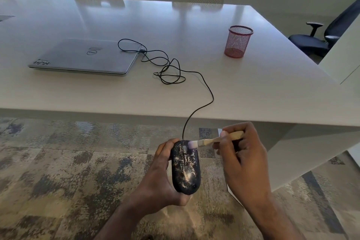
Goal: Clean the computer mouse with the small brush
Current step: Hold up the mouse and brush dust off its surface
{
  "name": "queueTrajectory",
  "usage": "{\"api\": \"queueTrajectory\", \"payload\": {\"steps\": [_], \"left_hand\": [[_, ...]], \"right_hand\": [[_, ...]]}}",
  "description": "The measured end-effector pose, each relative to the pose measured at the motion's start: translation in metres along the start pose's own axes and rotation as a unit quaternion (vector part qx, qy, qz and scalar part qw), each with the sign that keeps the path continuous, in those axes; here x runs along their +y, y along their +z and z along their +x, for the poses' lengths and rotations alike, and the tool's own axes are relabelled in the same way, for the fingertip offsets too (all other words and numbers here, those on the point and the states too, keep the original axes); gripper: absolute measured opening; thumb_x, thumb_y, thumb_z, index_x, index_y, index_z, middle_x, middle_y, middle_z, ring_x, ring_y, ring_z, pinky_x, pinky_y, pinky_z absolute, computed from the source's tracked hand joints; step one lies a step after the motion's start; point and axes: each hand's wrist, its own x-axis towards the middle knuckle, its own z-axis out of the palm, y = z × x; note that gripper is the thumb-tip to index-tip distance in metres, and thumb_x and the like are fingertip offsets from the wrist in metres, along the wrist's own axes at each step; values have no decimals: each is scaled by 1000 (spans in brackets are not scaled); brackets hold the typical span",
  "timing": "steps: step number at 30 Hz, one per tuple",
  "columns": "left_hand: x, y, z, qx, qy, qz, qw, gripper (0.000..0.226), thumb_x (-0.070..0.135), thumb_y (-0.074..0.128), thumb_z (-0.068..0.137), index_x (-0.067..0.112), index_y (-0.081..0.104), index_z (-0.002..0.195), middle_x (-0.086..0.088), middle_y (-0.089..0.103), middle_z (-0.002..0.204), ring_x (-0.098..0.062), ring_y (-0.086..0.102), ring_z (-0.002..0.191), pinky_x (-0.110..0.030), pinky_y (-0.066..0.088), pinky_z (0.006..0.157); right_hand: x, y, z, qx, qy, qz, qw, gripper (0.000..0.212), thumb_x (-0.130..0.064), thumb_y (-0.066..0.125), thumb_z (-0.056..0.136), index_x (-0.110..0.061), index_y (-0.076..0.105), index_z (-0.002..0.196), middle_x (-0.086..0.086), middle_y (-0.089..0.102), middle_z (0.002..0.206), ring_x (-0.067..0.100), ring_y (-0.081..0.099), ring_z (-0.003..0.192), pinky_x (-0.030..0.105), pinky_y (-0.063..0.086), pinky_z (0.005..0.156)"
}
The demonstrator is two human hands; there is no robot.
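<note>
A black computer mouse (pixel 186 167), speckled with pale dust, is held off the table above the carpet. My left hand (pixel 159 179) grips it from the left side and underneath. My right hand (pixel 243 160) pinches a small wooden-handled brush (pixel 212 139), whose pale bristles touch the mouse's front right, beside the scroll wheel. The mouse's black cable (pixel 202 82) runs up over the table edge in loose loops to the laptop.
A shut grey laptop (pixel 83 56) lies on the white table (pixel 253 91) at the left. A red mesh pen cup (pixel 238 42) stands at the right. A black office chair (pixel 321 35) is beyond the table's right edge. Patterned carpet (pixel 68 171) lies below.
</note>
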Motion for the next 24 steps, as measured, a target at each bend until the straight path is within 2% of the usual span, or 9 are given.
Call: {"api": "queueTrajectory", "payload": {"steps": [3, 5, 8, 10, 12, 15, 18, 20, 24], "left_hand": [[2, -1, 0, 1, -6, -1, 1000, 118, 23, 90, 43, 56, 30, 139, 27, 37, 137, -1, 44, 131, -15, 46, 103], [3, -1, -1, -2, -10, 2, 1000, 119, 25, 89, 42, 58, 27, 138, 28, 37, 137, 2, 42, 131, -11, 43, 102], [3, -2, -1, -7, -15, -5, 1000, 119, 25, 88, 42, 51, 30, 142, 25, 38, 138, 0, 44, 130, -14, 45, 103], [3, -2, 0, -7, -16, -6, 1000, 120, 23, 88, 41, 43, 32, 145, 22, 39, 137, -3, 47, 129, -20, 49, 103], [4, -3, 2, -5, -20, -14, 1000, 118, 23, 87, 41, 46, 33, 143, 22, 40, 136, -2, 47, 128, -19, 49, 101], [6, -4, 3, -8, -28, -19, 999, 115, 25, 86, 41, 54, 32, 138, 25, 39, 135, 3, 47, 127, -15, 50, 97], [6, -4, 5, -13, -33, -20, 999, 117, 21, 88, 42, 48, 34, 142, 23, 40, 134, 3, 48, 124, -14, 52, 89], [6, -4, 6, -17, -32, -19, 999, 118, 17, 89, 43, 42, 34, 145, 21, 41, 134, 2, 48, 124, -13, 51, 88], [9, -4, 9, -19, -38, -27, 999, 118, 17, 90, 43, 42, 34, 144, 24, 39, 134, 6, 48, 124, -13, 52, 89]], "right_hand": [[1, 1, -2, -36, 8, 2, 999, 6, -27, 57, 95, -28, 55, 89, 11, 64, 67, 40, 62, 59, 59, 49, 50], [2, -1, -2, -29, 10, 9, 1000, 9, -28, 57, 97, -30, 55, 88, 12, 63, 66, 41, 62, 58, 58, 49, 49], [1, -2, 1, 5, 7, 12, 1000, 16, -25, 58, 99, -35, 54, 88, 9, 67, 69, 38, 64, 59, 53, 48, 49], [0, 0, 2, 1, 8, 13, 1000, 15, -23, 57, 100, -33, 54, 88, 1, 71, 77, 36, 67, 61, 52, 51, 52], [2, 2, 0, -18, 20, 12, 1000, 13, -21, 57, 98, -30, 55, 89, -2, 71, 80, 36, 67, 63, 56, 53, 55], [4, 2, -1, -26, 26, 19, 999, 13, -18, 59, 97, -27, 57, 89, 11, 66, 71, 41, 64, 61, 62, 51, 55], [4, 1, 2, -3, 16, 21, 1000, 17, -16, 60, 98, -29, 56, 88, 6, 68, 70, 36, 65, 61, 56, 51, 56], [3, 2, 4, 4, 18, 25, 1000, 10, -23, 58, 97, -30, 56, 90, 0, 71, 72, 31, 68, 63, 52, 53, 58], [5, 5, 4, -25, 22, 12, 999, 7, -26, 57, 96, -28, 56, 90, 2, 69, 69, 37, 67, 64, 60, 53, 58]]}}
